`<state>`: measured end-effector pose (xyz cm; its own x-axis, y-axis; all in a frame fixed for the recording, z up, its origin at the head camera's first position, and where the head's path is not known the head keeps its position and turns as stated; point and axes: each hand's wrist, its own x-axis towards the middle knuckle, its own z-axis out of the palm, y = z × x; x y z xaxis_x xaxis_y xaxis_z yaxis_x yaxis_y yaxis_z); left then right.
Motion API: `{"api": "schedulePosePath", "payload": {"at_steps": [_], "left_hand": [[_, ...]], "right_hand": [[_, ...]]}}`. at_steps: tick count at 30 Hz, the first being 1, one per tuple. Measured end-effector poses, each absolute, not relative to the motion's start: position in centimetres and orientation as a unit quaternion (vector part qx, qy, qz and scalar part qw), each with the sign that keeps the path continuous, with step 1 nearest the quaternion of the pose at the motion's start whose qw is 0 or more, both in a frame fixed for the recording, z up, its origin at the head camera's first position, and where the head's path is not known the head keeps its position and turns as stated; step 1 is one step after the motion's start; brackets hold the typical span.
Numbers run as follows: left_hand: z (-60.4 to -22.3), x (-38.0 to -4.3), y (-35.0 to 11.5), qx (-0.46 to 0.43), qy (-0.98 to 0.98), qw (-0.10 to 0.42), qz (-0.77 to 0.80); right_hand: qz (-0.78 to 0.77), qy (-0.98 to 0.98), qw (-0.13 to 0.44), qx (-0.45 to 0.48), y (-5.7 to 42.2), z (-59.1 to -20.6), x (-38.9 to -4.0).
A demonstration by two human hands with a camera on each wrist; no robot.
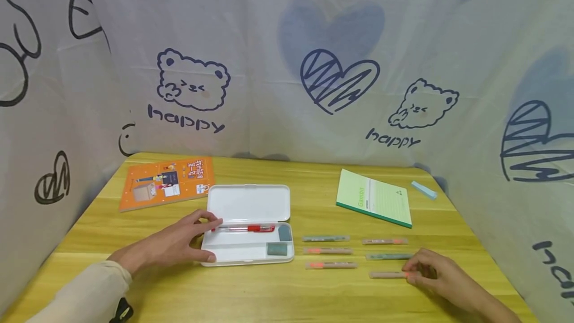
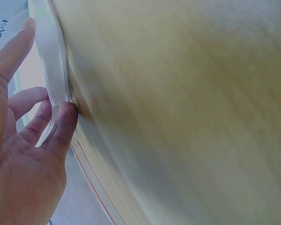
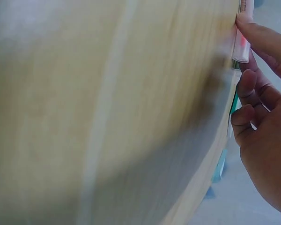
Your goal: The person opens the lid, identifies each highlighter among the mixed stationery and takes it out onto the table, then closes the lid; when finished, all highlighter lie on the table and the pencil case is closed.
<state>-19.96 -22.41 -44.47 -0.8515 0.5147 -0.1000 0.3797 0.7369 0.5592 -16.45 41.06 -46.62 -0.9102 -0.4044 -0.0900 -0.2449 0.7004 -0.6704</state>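
Observation:
A white pencil case (image 1: 237,251) stands with its lid (image 1: 249,202) folded back. Inside lie a clear-barrelled pen with a red cap (image 1: 260,229) and two grey-green blocks, one (image 1: 284,233) at the right end of the back compartment, the other (image 1: 277,249) in the front one. My left hand (image 1: 179,238) holds the case by its left end, thumb at the front corner and fingers near the hinge. At the right, my right hand (image 1: 437,275) pinches the right end of a slim pen-like stick (image 1: 387,275) in a clear sleeve, the nearest of its column.
Several similar sticks lie in two columns, including a pinkish one (image 1: 329,251) and a green one (image 1: 387,256). Behind them are a green notebook (image 1: 374,198) and a light blue strip (image 1: 424,190). An orange book (image 1: 166,183) lies back left. Printed curtains (image 1: 264,64) border the table.

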Motion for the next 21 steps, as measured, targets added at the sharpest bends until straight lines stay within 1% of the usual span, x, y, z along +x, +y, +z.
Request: {"api": "schedulePosePath", "payload": {"at_steps": [13,17,21], "left_hand": [[-44.4,-19.8,-22.4,0.249,0.923,0.121,0.268],[-44.4,-19.7,-22.4,0.251,0.922,0.121,0.27],[-44.4,-19.7,-22.4,0.251,0.921,0.122,0.271]], "right_hand": [[-0.325,0.926,0.11,-0.159,40.8,-46.4,-16.3],[-0.318,0.933,0.08,-0.149,40.5,-45.8,-16.3],[-0.311,0.94,0.044,-0.135,39.0,-44.4,-16.8]]}}
